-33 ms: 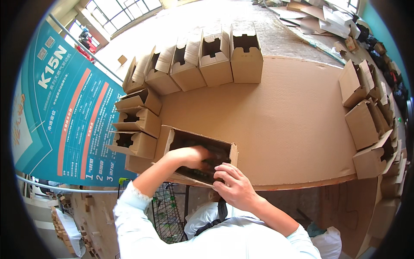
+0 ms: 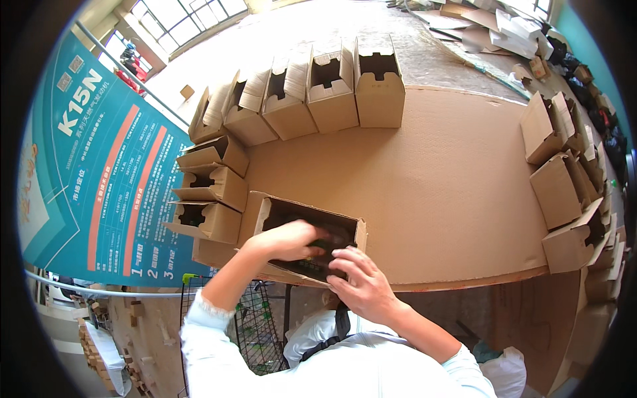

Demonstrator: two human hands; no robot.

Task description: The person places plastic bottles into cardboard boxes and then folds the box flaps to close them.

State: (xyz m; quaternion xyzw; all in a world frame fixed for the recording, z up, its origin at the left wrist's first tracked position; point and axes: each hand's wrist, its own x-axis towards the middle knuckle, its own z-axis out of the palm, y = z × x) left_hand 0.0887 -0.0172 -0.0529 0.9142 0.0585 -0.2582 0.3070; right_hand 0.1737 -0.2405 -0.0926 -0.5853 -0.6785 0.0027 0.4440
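Note:
An open cardboard box (image 2: 359, 237) sits at the table's near edge, and its dark inside holds things I cannot make out. My left hand (image 2: 295, 240) reaches down into it, with fingertips lost in the shadow, so any hold there is hidden. At the box's near right corner, my right hand (image 2: 363, 282) has its fingers bent over the rim and its thumb lower on the near side. The box's top is uncovered.
Several tall open cartons (image 2: 379, 99) line the table's far left side. Smaller open cartons (image 2: 211, 221) stand along the left edge, and more cartons (image 2: 572, 247) at the right. A teal printed banner (image 2: 79, 186) rises at left; a black wire basket (image 2: 257, 325) is below the table.
My left hand has shifted slightly inside the box. The fingers of my right hand have lifted and spread a little at the rim. The box has hardly moved.

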